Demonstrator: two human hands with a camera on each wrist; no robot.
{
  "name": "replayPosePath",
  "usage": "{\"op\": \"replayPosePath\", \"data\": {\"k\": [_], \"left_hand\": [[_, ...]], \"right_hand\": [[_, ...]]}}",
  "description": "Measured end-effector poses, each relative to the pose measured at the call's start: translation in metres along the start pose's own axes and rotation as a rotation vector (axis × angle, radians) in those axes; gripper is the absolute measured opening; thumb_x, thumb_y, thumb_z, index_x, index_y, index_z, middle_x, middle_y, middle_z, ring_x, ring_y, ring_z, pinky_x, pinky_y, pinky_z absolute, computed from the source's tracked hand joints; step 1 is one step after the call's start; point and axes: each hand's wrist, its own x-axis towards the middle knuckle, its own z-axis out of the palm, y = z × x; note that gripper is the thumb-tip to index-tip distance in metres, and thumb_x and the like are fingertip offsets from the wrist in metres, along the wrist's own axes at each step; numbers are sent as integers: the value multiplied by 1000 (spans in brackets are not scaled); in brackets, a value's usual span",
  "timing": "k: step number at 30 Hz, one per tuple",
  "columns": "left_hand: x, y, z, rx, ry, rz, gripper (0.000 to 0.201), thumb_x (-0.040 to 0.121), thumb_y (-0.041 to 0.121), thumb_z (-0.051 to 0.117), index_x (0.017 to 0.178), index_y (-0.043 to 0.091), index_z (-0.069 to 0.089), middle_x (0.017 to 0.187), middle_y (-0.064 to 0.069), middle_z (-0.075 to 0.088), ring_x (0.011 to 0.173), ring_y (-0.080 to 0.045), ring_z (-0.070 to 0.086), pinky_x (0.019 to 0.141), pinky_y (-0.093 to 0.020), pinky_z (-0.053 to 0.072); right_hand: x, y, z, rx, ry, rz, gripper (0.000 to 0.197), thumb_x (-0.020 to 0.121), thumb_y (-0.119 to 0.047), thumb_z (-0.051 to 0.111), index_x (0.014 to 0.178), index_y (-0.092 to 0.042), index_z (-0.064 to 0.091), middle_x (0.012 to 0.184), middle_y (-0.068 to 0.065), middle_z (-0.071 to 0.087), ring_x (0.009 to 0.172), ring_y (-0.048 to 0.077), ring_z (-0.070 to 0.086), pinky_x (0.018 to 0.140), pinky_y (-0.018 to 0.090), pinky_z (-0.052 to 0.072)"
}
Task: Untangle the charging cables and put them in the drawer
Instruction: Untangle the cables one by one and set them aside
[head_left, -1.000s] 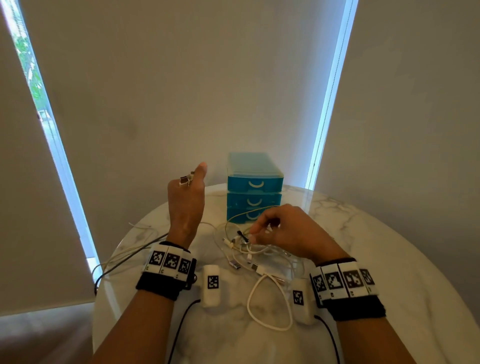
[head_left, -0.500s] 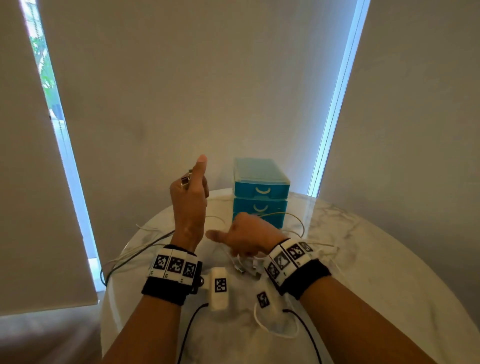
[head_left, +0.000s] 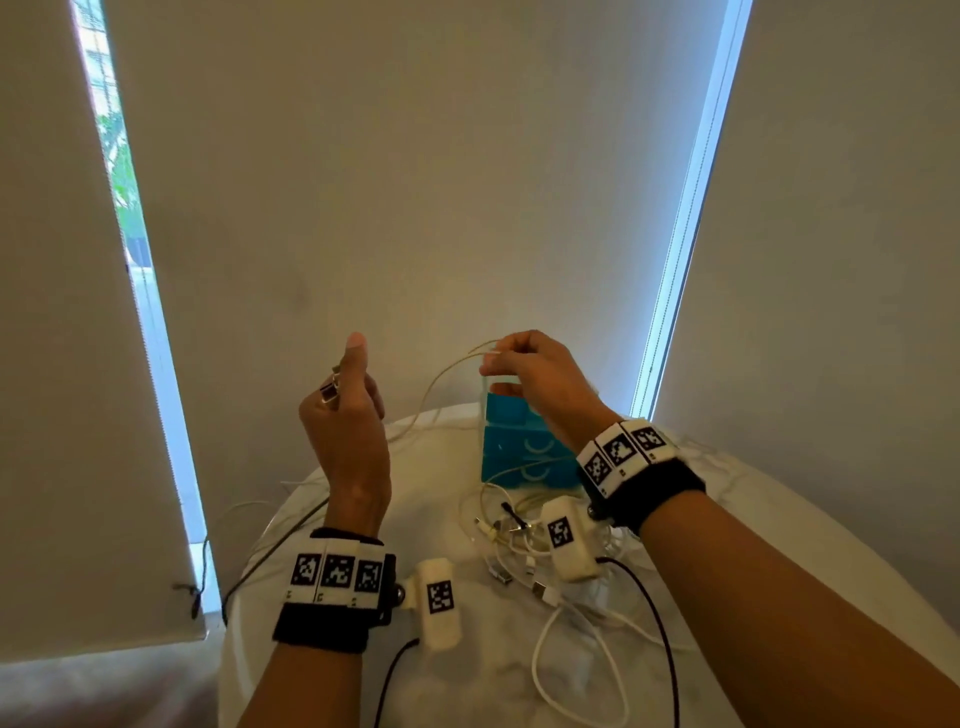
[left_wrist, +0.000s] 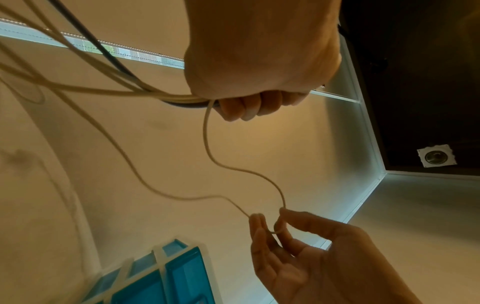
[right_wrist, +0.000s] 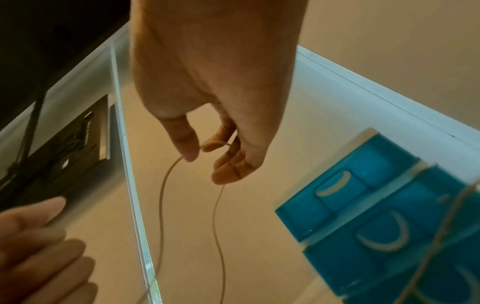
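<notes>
My left hand is raised with the thumb up and grips a bundle of white and black cables; a metal plug sticks out by its knuckles. One thin white cable runs from that bundle to my right hand, which pinches it in a small loop between thumb and fingers, in front of the blue drawer unit. The cable's two strands hang down from the pinch. The unit's drawers look closed. A tangle of cables and plugs lies on the marble table.
A loose white cable loop lies near the table's front. White tagged camera pods hang by both wrists with black leads trailing. Roller blinds hang behind and to the left of the table, with a blind cord at the left.
My right hand left the tangle on the table and rose in front of the drawer unit, lifting the thin white cable. My left hand stayed raised, holding its bundle.
</notes>
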Motion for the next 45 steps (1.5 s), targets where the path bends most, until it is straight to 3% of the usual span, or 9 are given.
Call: {"op": "replayPosePath", "data": {"k": [5,10,18,22,25,31,34,38,45], "left_hand": [[-11,1,8,33,-180,-3,57,107,32,65,52,24,55,53,1,43,50,-15,36,52,-29,34],[-14,-19,16,402,-417,-142,42,103,29,63,63,17,57,55,2,50,52,-13,42,60,-36,39],[3,-35,-2,228,-219,-356,72,103,79,37,100,22,82,56,5,42,47,-9,38,48,-27,34],[6,-28,-7,7,-81,-273,63,105,75,43,111,24,80,56,5,35,46,-10,29,41,-26,25],[9,-28,-6,25,-84,-230,39,111,50,53,98,22,77,57,3,39,47,-13,31,43,-27,26],[-7,-26,11,444,-529,-12,44,112,42,52,78,17,65,62,5,56,57,-8,49,65,-35,44],[-18,-21,16,583,-872,56,44,113,46,50,76,26,64,67,9,62,59,-2,52,67,-32,46],[-25,-21,19,709,-1108,69,43,111,44,56,74,26,67,66,15,64,60,2,54,66,-22,43],[-21,-14,16,472,-782,26,47,109,55,52,87,17,70,58,17,55,56,1,48,63,-22,43]], "right_hand": [[9,-11,12,158,-21,7,25,105,-3,60,127,6,67,126,20,73,115,26,75,91,29,64],[28,-46,22,-89,62,-217,54,95,20,49,135,-13,60,137,-6,59,106,16,75,77,29,66],[12,-83,8,306,-91,-8,24,89,-2,58,111,1,69,101,11,71,67,15,60,58,23,44],[0,-57,-7,-231,-106,43,17,100,-12,70,108,3,73,96,21,75,64,14,61,67,30,49],[-14,-36,-20,-569,-432,160,12,102,-8,67,113,-4,73,92,9,81,72,15,74,60,24,51],[-8,-32,-13,-416,-220,71,35,111,-40,55,109,-13,77,102,3,81,90,17,74,70,27,53],[0,-40,5,-603,-340,128,61,104,-70,48,113,-20,83,103,-3,77,94,18,70,78,31,55],[9,-38,13,-779,-488,110,39,105,-56,59,103,-25,83,98,-4,71,83,12,65,68,25,52],[7,-33,-26,248,105,28,17,112,-18,53,109,-5,65,86,8,61,54,11,50,44,23,39]]}}
